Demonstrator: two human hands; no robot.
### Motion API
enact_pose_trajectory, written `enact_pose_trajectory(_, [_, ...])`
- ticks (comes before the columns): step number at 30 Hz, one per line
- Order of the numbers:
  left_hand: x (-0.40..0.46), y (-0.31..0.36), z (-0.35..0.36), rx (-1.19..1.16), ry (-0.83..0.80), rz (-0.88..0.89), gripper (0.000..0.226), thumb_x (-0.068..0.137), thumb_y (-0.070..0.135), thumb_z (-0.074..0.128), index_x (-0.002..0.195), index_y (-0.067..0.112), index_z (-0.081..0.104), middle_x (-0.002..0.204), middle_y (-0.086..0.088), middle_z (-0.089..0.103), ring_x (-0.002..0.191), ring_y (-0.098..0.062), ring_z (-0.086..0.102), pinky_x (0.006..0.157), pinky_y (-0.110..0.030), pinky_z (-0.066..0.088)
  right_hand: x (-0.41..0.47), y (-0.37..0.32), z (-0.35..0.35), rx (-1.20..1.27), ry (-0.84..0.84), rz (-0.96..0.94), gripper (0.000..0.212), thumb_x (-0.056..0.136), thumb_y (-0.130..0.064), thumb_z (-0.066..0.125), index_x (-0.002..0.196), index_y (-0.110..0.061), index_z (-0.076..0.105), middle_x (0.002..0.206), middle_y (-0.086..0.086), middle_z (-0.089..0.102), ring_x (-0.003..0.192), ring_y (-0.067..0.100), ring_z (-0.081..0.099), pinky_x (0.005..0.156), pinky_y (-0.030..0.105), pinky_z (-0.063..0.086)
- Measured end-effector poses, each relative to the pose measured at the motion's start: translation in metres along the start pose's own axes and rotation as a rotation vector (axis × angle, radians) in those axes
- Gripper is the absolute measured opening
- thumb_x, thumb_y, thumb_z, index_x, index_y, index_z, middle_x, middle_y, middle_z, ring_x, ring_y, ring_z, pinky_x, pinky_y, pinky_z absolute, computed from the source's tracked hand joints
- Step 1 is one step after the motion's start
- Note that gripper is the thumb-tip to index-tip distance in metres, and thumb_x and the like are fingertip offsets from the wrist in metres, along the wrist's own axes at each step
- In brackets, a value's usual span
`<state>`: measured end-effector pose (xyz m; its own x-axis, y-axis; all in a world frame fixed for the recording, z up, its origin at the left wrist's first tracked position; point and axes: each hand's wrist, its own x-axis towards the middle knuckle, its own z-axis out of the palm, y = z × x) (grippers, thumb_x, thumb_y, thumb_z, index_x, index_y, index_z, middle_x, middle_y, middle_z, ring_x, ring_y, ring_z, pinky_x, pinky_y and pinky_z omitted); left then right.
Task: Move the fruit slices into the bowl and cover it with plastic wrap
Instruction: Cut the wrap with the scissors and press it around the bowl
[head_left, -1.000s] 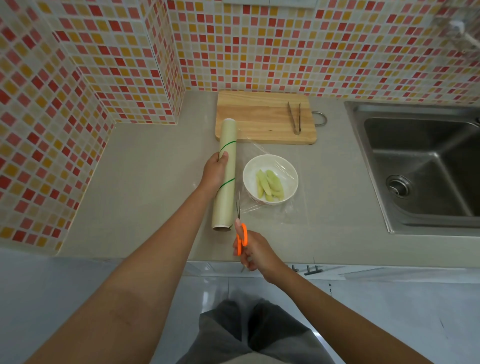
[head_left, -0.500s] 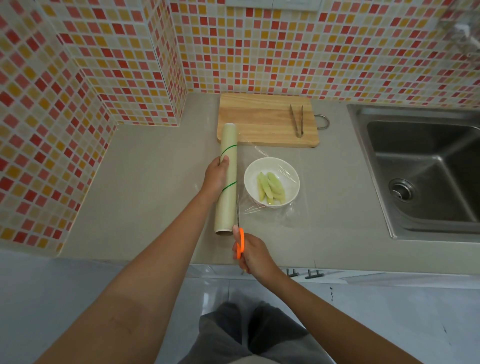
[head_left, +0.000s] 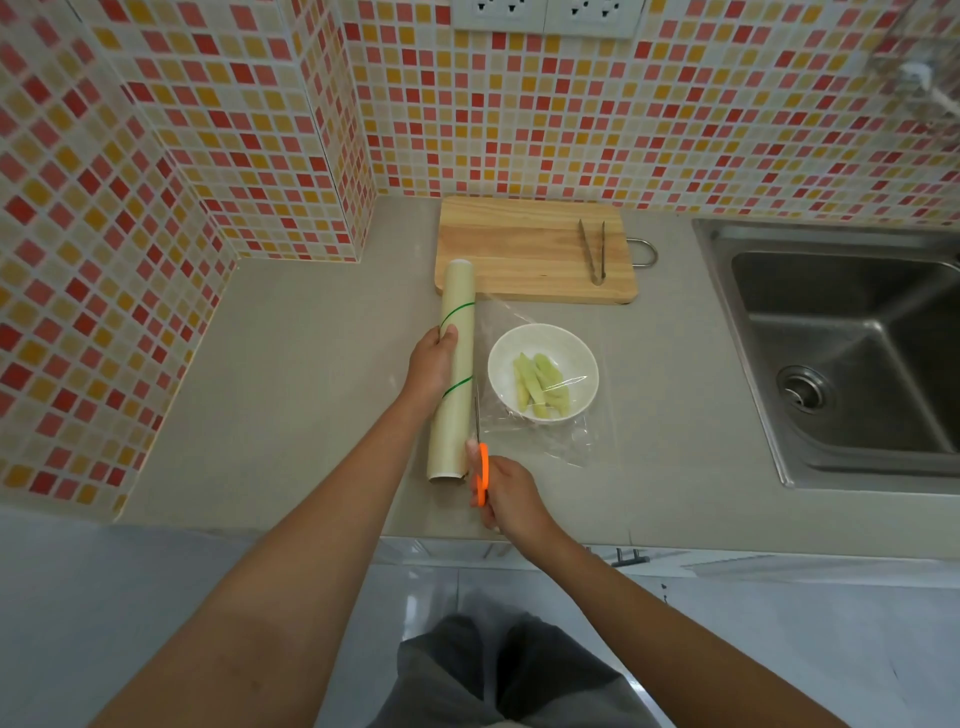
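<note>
A white bowl (head_left: 543, 371) with pale green fruit slices (head_left: 541, 385) sits on the grey counter (head_left: 291, 374). A sheet of clear plastic wrap (head_left: 550, 441) is drawn over the bowl from the cream roll (head_left: 453, 395) lying to its left. My left hand (head_left: 432, 361) holds the roll around its middle. My right hand (head_left: 506, 493) grips orange-handled scissors (head_left: 481, 467) near the counter's front edge. Their blades point away from me along the roll's right side, at the wrap.
A wooden cutting board (head_left: 530, 249) lies at the back against the tiled wall, with metal tongs (head_left: 594, 252) on its right part. A steel sink (head_left: 852, 353) fills the right side. The tiled wall juts out at the left.
The scissors and my right hand have crept slightly forward along the roll. My left hand stays on the roll; the bowl has not moved.
</note>
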<state>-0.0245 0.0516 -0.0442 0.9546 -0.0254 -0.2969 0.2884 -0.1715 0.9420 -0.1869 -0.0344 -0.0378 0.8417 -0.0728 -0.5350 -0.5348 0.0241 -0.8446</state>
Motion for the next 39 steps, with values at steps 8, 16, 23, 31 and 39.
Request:
enact_pose_trajectory(8, [-0.001,0.002,0.0,0.019,-0.004,0.012,0.027,0.1,0.029,0.04,0.103,0.011,0.06,0.083,0.0,0.059,0.072,-0.011,0.053,0.065,-0.026,0.042,0.016,-0.01,-0.002,-0.035,0.014,-0.03,0.055,0.086,-0.059,0.054,0.062,-0.01,0.042,0.056,0.005,0.043,0.04,0.014,0.036,0.039,0.021,0.03])
enact_pose_trajectory(16, [0.0,0.001,-0.001,0.025,0.009,0.027,0.025,0.1,0.028,0.04,0.098,0.011,0.059,0.082,-0.001,0.058,0.074,-0.015,0.052,0.065,-0.026,0.041,0.029,-0.02,-0.005,-0.031,0.006,-0.026,0.053,0.085,-0.056,0.058,0.056,-0.014,0.04,0.053,0.001,0.041,0.041,0.011,0.035,0.039,0.022,0.028])
enact_pose_trajectory(23, [0.002,0.001,-0.002,0.018,0.014,0.013,0.031,0.099,0.03,0.04,0.107,0.008,0.062,0.094,-0.008,0.062,0.084,-0.02,0.055,0.079,-0.033,0.043,0.032,-0.025,-0.001,-0.07,0.02,0.008,0.056,0.085,-0.062,0.052,0.053,-0.019,0.037,0.049,-0.002,0.039,0.034,0.007,0.034,0.039,0.02,0.028])
enact_pose_trajectory(31, [0.001,0.001,-0.004,0.038,-0.002,-0.007,0.031,0.099,0.029,0.04,0.104,0.007,0.061,0.093,-0.008,0.061,0.082,-0.02,0.055,0.075,-0.032,0.043,0.038,-0.041,-0.005,-0.082,0.002,-0.007,0.057,0.085,-0.063,0.05,0.055,-0.016,0.041,0.055,0.004,0.043,0.033,0.008,0.036,0.036,0.017,0.029])
enact_pose_trajectory(39, [-0.002,0.003,-0.003,0.005,-0.005,-0.01,0.028,0.099,0.028,0.039,0.1,0.01,0.06,0.089,-0.007,0.061,0.08,-0.021,0.056,0.072,-0.032,0.044,0.047,-0.053,-0.007,-0.123,0.02,0.019,0.056,0.087,-0.06,0.051,0.056,-0.013,0.046,0.053,0.003,0.048,0.027,0.004,0.038,0.039,0.019,0.03])
